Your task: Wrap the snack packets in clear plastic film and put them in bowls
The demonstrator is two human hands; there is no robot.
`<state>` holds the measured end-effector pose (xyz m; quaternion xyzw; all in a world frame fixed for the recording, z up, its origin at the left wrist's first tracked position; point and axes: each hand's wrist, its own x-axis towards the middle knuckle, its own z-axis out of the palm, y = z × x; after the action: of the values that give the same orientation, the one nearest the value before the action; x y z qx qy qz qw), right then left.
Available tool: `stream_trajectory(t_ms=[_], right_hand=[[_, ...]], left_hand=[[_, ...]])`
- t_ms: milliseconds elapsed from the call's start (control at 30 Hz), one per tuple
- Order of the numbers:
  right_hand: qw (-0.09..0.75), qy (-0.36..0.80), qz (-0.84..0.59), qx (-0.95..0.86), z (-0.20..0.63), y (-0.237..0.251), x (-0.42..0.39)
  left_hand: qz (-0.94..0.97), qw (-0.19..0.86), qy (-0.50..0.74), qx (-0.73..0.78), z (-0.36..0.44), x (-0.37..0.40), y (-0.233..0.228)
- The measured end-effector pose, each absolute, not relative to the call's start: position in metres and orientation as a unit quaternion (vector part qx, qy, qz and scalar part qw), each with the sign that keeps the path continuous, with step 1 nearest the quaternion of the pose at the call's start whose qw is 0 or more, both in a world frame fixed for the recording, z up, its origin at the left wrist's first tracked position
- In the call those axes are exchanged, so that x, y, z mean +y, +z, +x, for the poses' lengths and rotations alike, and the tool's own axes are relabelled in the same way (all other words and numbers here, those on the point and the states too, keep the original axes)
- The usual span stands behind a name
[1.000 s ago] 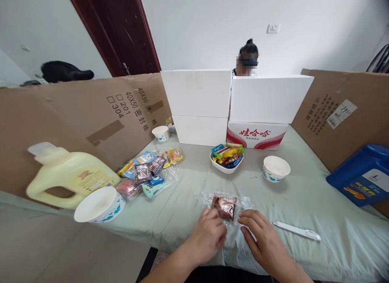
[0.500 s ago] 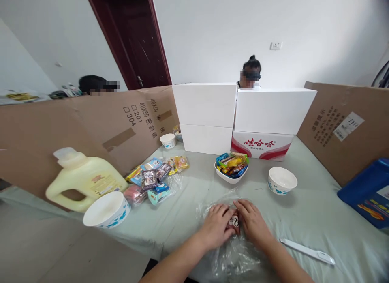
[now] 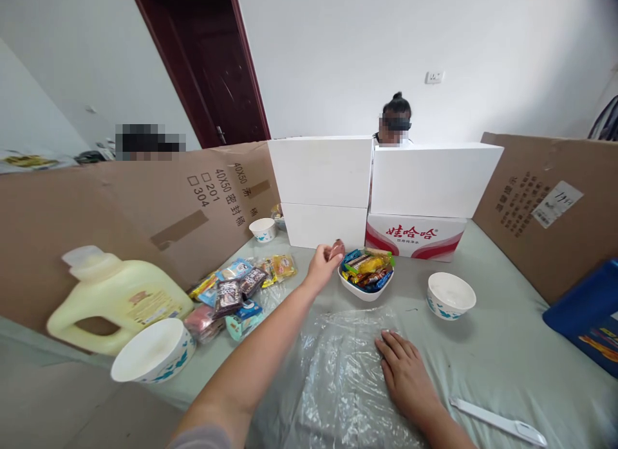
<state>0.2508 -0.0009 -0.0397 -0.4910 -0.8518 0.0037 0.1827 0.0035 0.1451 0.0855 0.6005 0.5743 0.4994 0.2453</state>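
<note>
My left hand (image 3: 322,264) is stretched out over the table and holds a small reddish-brown snack packet (image 3: 336,249) right beside the white bowl of wrapped snacks (image 3: 365,273). My right hand (image 3: 404,373) lies flat on a clear plastic bag (image 3: 333,372) spread on the pale green cloth in front of me.
A heap of snack packets (image 3: 236,285), a yellow detergent jug (image 3: 116,299) and a white bowl (image 3: 153,349) are at left. An empty bowl (image 3: 450,295), a white strip tool (image 3: 497,421) and a blue container (image 3: 586,314) are at right. White boxes (image 3: 376,185) and cardboard walls (image 3: 135,211) ring the table; a person sits behind.
My left hand lifted the snack packet off the plastic bag and carried it forward to the snack bowl. My right hand stayed down, now pressing the bag flat.
</note>
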Motion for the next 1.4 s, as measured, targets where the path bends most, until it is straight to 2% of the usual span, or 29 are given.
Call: stream_trajectory(t_ms=[167,333,433,567,667,800,933,1067,1233,1400], right_hand=[[0.197,0.019,-0.491,-0.848,0.252,-0.04,0.0],[0.204,0.022,-0.49,-0.847,0.253,-0.039,-0.001],[0.189,0.029,-0.499,-0.845,0.252,-0.035,-0.001],[0.136,0.039,-0.533,-0.834,0.247,-0.031,-0.001],[0.108,0.047,-0.56,-0.82,0.243,-0.034,-0.009],[0.119,0.029,-0.604,-0.787,0.255,-0.047,-0.032],[0.172,0.009,-0.597,-0.784,0.289,-0.045,-0.063],[0.207,0.048,-0.492,-0.844,0.322,-0.024,-0.096],[0.144,0.042,-0.38,-0.913,0.334,-0.03,-0.124],[0.186,0.0,-0.363,-0.913,0.331,-0.043,-0.129]], left_hand=[[0.682,0.228,0.414,0.558,0.049,0.197,0.094],[0.725,0.197,0.374,0.544,0.064,0.196,0.085],[0.729,0.153,0.396,0.538,0.06,0.169,0.085],[0.765,0.119,0.401,0.49,0.066,0.09,0.067],[0.894,0.097,0.256,0.353,0.066,0.027,0.03],[0.881,0.072,0.16,0.44,0.028,-0.011,-0.014],[0.829,0.052,0.236,0.504,-0.026,-0.027,-0.012],[0.873,0.105,0.232,0.417,-0.052,-0.062,0.01],[0.908,0.158,0.125,0.369,-0.055,-0.093,0.012],[0.882,0.211,0.188,0.377,-0.052,-0.096,0.008]])
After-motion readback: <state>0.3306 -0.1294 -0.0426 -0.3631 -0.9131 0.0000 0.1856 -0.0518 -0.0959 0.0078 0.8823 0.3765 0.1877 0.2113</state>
